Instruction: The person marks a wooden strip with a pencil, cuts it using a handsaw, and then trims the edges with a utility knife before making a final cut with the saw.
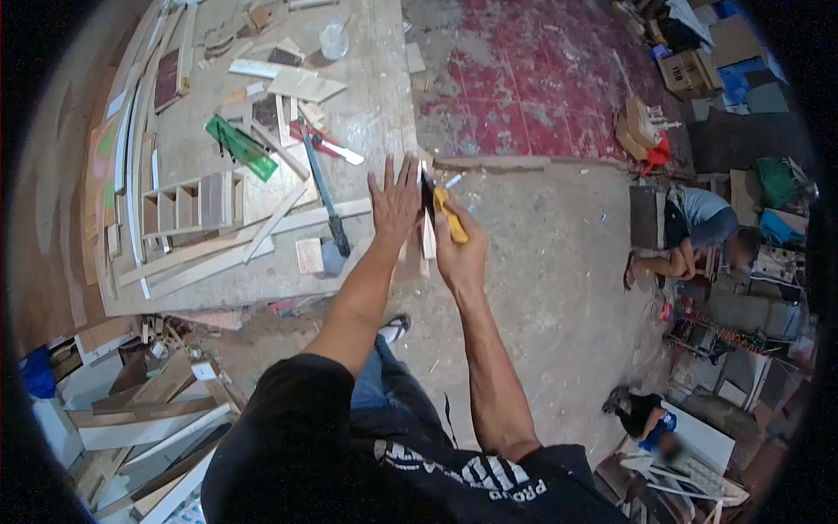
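Note:
My right hand (pixel 461 249) is closed round the yellow handle (pixel 453 218) of a tool whose dark blade (pixel 427 188) points away from me, beside the table's right edge. A narrow pale wood strip (pixel 428 237) lies next to the blade, partly hidden by my hands. My left hand (pixel 395 203) rests flat near the table edge, just left of the blade, fingers spread and pointing away. To its left on the table (pixel 349 113) lies a blue bar (pixel 319 179) with a dark end.
Wood strips (pixel 209 266), a small compartmented box (pixel 188 208), a green packet (pixel 240 147) and a clear cup (pixel 333 40) are on the table. Scrap wood (pixel 157 419) is piled lower left. One person (pixel 698 227) bends at the right; another (pixel 650 424) is lower right.

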Demonstrator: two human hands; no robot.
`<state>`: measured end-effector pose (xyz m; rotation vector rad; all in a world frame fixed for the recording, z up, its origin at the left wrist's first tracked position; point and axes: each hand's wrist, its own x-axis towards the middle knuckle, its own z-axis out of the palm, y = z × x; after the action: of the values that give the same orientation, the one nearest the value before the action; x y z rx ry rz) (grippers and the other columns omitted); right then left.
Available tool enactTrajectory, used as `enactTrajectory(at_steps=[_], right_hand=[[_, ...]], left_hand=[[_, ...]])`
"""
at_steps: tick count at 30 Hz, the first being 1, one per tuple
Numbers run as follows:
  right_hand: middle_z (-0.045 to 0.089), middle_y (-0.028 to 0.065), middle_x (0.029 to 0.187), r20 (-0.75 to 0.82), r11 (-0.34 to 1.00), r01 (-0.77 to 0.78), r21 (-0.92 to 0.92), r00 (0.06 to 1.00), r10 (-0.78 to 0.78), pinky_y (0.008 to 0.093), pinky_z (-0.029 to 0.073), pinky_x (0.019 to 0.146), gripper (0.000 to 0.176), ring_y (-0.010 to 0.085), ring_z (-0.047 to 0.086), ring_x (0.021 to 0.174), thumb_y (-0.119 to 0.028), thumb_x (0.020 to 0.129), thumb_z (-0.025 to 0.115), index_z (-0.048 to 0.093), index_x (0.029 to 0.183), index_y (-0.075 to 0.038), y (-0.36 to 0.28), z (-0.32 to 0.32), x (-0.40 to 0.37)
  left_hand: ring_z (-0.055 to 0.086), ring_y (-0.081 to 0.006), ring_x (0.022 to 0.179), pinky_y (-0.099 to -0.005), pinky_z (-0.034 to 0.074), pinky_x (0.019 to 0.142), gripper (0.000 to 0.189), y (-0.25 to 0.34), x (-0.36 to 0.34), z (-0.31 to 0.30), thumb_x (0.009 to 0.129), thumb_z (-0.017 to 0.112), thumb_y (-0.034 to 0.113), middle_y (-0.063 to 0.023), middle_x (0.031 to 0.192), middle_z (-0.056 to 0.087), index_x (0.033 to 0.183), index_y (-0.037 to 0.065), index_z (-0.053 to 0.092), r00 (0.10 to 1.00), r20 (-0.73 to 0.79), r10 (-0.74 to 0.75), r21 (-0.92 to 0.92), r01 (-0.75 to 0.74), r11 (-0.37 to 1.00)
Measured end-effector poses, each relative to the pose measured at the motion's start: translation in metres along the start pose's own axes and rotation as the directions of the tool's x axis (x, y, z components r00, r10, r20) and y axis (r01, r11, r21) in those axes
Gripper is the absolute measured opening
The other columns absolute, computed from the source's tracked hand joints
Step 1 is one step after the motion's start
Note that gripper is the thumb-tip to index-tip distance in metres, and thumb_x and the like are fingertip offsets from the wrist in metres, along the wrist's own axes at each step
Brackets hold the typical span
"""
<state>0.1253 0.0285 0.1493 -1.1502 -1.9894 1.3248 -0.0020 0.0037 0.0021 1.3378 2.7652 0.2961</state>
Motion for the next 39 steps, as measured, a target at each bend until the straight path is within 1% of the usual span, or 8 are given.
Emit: enactTrajectory(at_steps=[14, 20, 23, 25, 28, 31, 35, 39], right_hand=[[0.068, 0.0204, 0.130, 0.022, 0.991, 0.018, 0.132, 1.000, -0.021, 0.0349, 0.048, 0.103, 0.036, 0.0253, 0.065, 0.121, -0.012, 0.100, 0.064, 0.063, 0.133, 0.004, 0.033, 0.009, -0.029], [0.067, 0.0203, 0.132, -0.027, 0.980, 0.144, 0.135, 0.990, -0.141, 0.0350, 0.049, 0.103, 0.037, 0.0250, 0.064, 0.122, -0.009, 0.100, 0.064, 0.061, 0.135, 0.003, 0.055, 0.013, -0.044], [0.067, 0.0213, 0.131, 0.022, 0.995, 0.059, 0.084, 0.998, -0.061, 0.0348, 0.048, 0.103, 0.037, 0.0240, 0.064, 0.122, -0.008, 0.099, 0.064, 0.061, 0.134, 0.003, -0.012, -0.009, -0.050], [0.069, 0.0215, 0.128, 0.073, 0.989, -0.136, 0.056, 0.989, 0.132, 0.0344, 0.049, 0.101, 0.037, 0.0233, 0.065, 0.120, -0.009, 0.099, 0.065, 0.062, 0.133, 0.004, -0.054, -0.032, -0.090], [0.069, 0.0213, 0.127, 0.063, 0.994, -0.110, -0.007, 0.992, 0.110, 0.0346, 0.051, 0.097, 0.036, 0.0227, 0.068, 0.113, -0.009, 0.099, 0.064, 0.062, 0.132, 0.004, -0.076, -0.048, -0.098], [0.070, 0.0295, 0.118, 0.054, 0.998, 0.022, -0.052, 0.998, -0.019, 0.0357, 0.055, 0.085, 0.037, 0.0316, 0.074, 0.105, -0.013, 0.098, 0.065, 0.062, 0.131, 0.004, -0.074, -0.042, -0.060], [0.071, 0.0287, 0.111, 0.055, 0.999, -0.029, -0.046, 0.998, 0.031, 0.0342, 0.052, 0.093, 0.035, 0.0297, 0.071, 0.106, -0.016, 0.098, 0.065, 0.066, 0.123, 0.008, -0.039, 0.016, 0.021], [0.072, 0.0263, 0.115, 0.011, 0.993, 0.089, -0.076, 0.996, -0.088, 0.0347, 0.052, 0.094, 0.035, 0.0275, 0.070, 0.109, -0.017, 0.099, 0.065, 0.065, 0.125, 0.007, -0.020, 0.016, 0.016]], left_hand=[[0.017, -0.0301, 0.158, -0.0628, 0.014, 0.120, 0.071, 0.000, 0.025, -0.009, 0.100, 0.046, 0.026, 0.0002, 0.171, 0.024, 0.165, 0.014, 0.021, 0.999, 0.025, -0.036, -0.003, 0.036, 0.999], [0.018, -0.0326, 0.158, -0.0638, 0.017, 0.119, 0.071, -0.004, 0.025, 0.003, 0.099, 0.045, 0.023, -0.0003, 0.172, 0.022, 0.165, 0.014, 0.021, 0.999, -0.037, -0.005, 0.008, 0.005, 1.000], [0.018, -0.0330, 0.157, -0.0638, 0.016, 0.120, 0.077, -0.005, 0.025, 0.003, 0.097, 0.052, 0.027, -0.0002, 0.172, 0.020, 0.165, 0.014, 0.019, 1.000, -0.001, 0.011, 0.128, -0.011, 0.992], [0.017, -0.0331, 0.158, -0.0640, 0.016, 0.120, 0.087, -0.001, 0.004, 0.011, 0.092, 0.060, 0.033, -0.0006, 0.172, 0.019, 0.165, 0.013, 0.017, 1.000, 0.015, 0.020, 0.123, -0.022, 0.992], [0.016, -0.0315, 0.158, -0.0632, 0.015, 0.121, 0.095, -0.006, 0.025, 0.001, 0.088, 0.065, 0.038, -0.0020, 0.172, 0.019, 0.165, 0.012, 0.016, 1.000, 0.005, 0.011, 0.050, -0.011, 0.999], [0.015, -0.0296, 0.158, -0.0626, 0.016, 0.122, 0.083, -0.005, 0.024, -0.014, 0.093, 0.060, 0.032, 0.0005, 0.172, 0.020, 0.165, 0.016, 0.020, 0.996, 0.093, 0.004, 0.059, -0.009, 0.998], [0.014, -0.0289, 0.159, -0.0621, 0.016, 0.122, 0.090, -0.007, 0.025, -0.012, 0.089, 0.065, 0.035, 0.0000, 0.172, 0.020, 0.165, 0.015, 0.020, 0.988, 0.150, 0.016, 0.254, -0.055, 0.966], [0.018, -0.0284, 0.158, -0.0630, 0.014, 0.122, 0.074, -0.006, 0.024, 0.003, 0.098, 0.050, 0.031, 0.0012, 0.171, 0.022, 0.164, 0.014, 0.022, 0.999, 0.008, 0.035, 0.035, -0.035, 0.999]])
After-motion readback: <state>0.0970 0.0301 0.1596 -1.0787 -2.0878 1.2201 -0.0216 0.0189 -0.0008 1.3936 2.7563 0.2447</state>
